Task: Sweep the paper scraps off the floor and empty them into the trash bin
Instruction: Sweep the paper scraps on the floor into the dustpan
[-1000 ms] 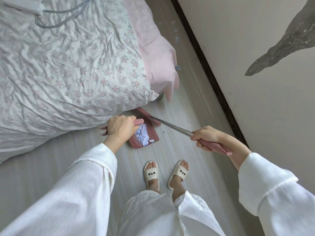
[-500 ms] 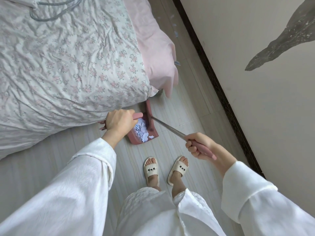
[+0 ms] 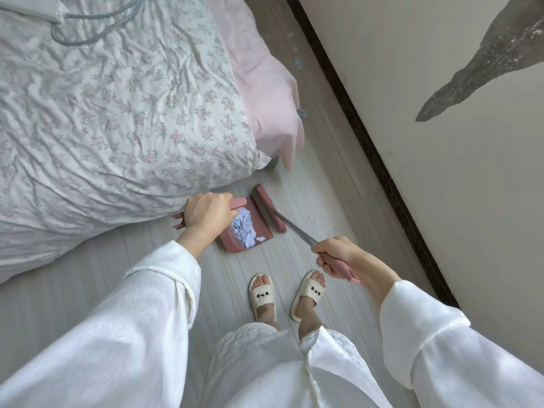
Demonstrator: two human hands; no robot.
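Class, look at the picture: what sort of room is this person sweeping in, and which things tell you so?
Most likely a bedroom: a bed with a floral quilt and pink sheet fills the left side, and the person wears house slippers.

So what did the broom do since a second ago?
The broom head swung from lying across the far end of the dustpan to standing along its right edge, as the right hand pulled the handle back toward the body. The left hand kept gripping the dustpan handle, and the paper scraps stayed inside.
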